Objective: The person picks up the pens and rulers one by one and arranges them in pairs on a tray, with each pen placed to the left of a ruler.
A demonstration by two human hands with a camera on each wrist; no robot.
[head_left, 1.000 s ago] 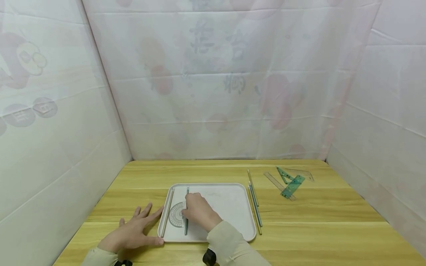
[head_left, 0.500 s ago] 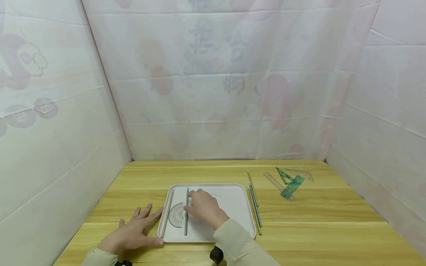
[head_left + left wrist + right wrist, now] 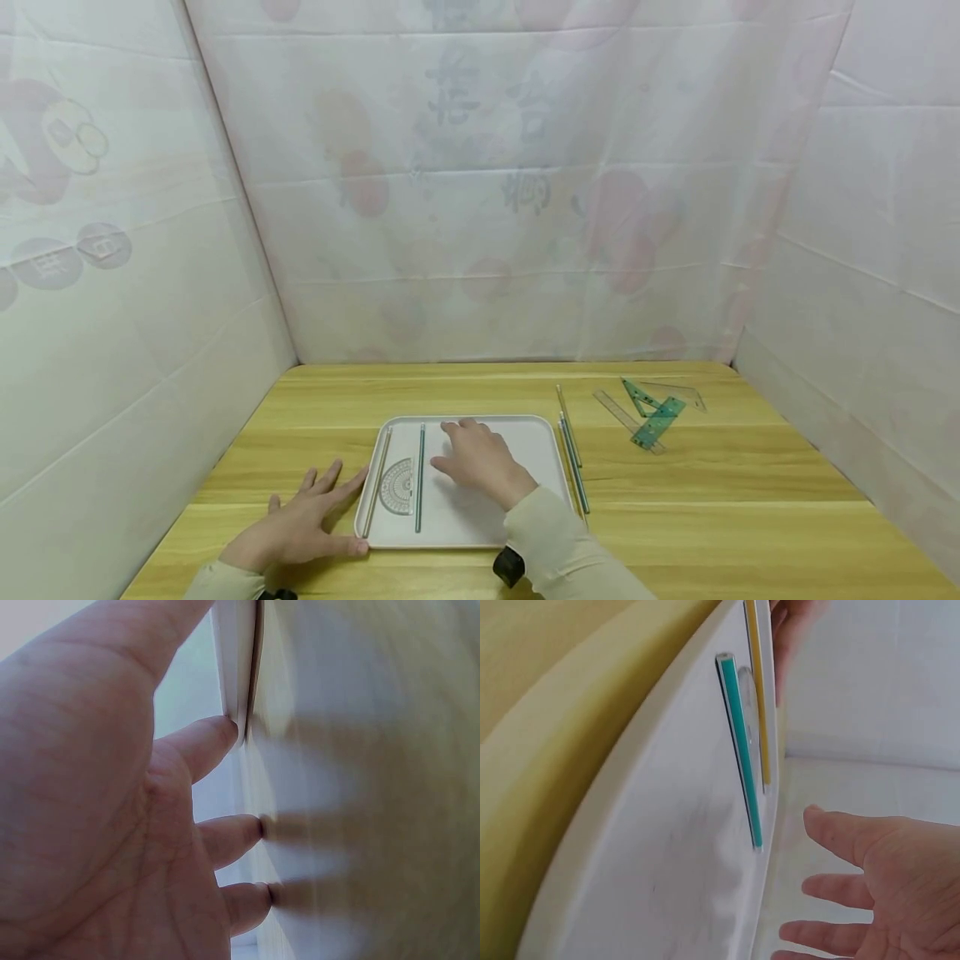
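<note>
My left hand [image 3: 300, 523] lies spread at the left side of the white tray [image 3: 495, 537], its thumb and a fingertip right at the rim. In the left wrist view the tray's edge [image 3: 238, 667] meets one fingertip, while other fingertips touch the table. Over the tray my right hand [image 3: 483, 461] hovers with fingers extended and nothing in them. Left of it a green pencil [image 3: 420, 483] lies lengthwise on the tray, also seen as the green pencil [image 3: 739, 746] in the right wrist view. A clear protractor [image 3: 397, 487] sits between it and a yellow pencil [image 3: 377, 483].
Several more pencils [image 3: 576, 467] lie on the wooden table [image 3: 750, 517] along the tray's right side. Farther right are a green ruler [image 3: 658, 422], a clear ruler [image 3: 618, 410], a green set square [image 3: 636, 396] and a clear set square [image 3: 686, 392]. White cloth walls [image 3: 480, 250] enclose the table.
My right hand has let go of the protractor and drawn away to the right, past the green pencil, its fingers opening. The left hand stays in place.
</note>
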